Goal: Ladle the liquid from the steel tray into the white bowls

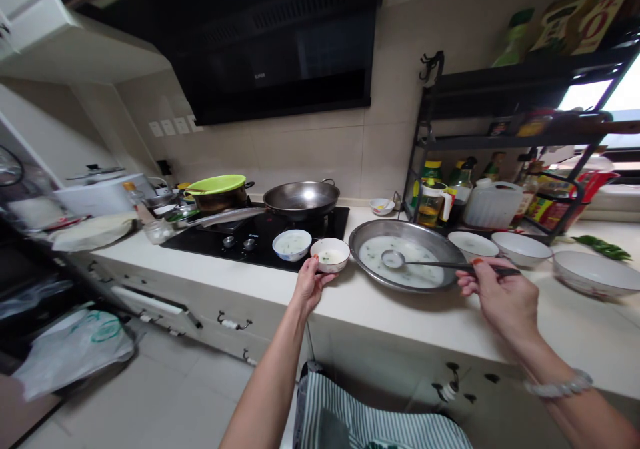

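Observation:
My left hand (pixel 311 285) grips the rim and side of a small bowl (pixel 334 255), which holds some white soup with green bits. That bowl sits at the right front edge of the stove. In my right hand (pixel 503 295) is the dark handle of a ladle (pixel 393 259). Its round head is over the white, green-flecked soup in a wide metal basin (pixel 361 267), with liquid in the scoop. Left of my left hand, another small bowl (pixel 292 244) of the same soup stands on the stove.
A wok (pixel 301 199) and a pot under a green colander (pixel 216 184) sit on the black stove (pixel 215 241). White bowls (pixel 523 247) line the counter at right, before a rack (pixel 435 135) of bottles. A range hood (pixel 280 49) hangs above. Green peppers (pixel 603 247) lie far right.

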A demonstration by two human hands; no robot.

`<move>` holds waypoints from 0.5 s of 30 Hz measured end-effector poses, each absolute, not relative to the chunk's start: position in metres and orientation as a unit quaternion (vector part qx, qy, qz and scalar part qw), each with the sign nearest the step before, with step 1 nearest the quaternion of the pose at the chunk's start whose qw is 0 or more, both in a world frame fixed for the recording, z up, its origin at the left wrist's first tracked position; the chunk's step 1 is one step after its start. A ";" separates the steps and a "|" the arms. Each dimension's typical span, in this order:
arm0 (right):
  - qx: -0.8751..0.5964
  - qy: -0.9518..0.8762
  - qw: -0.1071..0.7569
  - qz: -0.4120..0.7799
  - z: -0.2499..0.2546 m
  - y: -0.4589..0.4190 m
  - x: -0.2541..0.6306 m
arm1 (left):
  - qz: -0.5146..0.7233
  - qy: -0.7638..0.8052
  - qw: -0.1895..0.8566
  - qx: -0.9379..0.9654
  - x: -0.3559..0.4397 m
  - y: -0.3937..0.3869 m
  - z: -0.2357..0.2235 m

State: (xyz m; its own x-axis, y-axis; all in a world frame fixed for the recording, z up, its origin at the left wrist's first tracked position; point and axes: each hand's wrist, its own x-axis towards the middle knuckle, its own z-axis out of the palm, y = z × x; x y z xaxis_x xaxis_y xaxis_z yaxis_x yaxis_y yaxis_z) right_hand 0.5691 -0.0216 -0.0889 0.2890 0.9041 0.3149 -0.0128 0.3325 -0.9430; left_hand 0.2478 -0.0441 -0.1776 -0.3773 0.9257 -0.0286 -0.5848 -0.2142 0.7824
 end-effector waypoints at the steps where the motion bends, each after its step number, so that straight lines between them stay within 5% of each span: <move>1: -0.461 -0.492 0.655 0.342 -0.089 -0.022 0.569 | 0.745 0.367 0.508 0.231 0.248 -0.044 -0.178; 15: -0.444 -0.460 0.679 0.361 -0.099 -0.012 0.574 | 0.747 0.367 0.505 0.229 0.248 -0.044 -0.178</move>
State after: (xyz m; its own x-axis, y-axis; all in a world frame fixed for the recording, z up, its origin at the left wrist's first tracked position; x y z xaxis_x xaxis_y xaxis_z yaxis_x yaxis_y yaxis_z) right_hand 0.5735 -0.0123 -0.0993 0.3171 0.8982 0.3043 -0.0813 0.3454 -0.9349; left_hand 0.2484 -0.0438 -0.1783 -0.3842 0.9228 -0.0276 -0.5863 -0.2208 0.7794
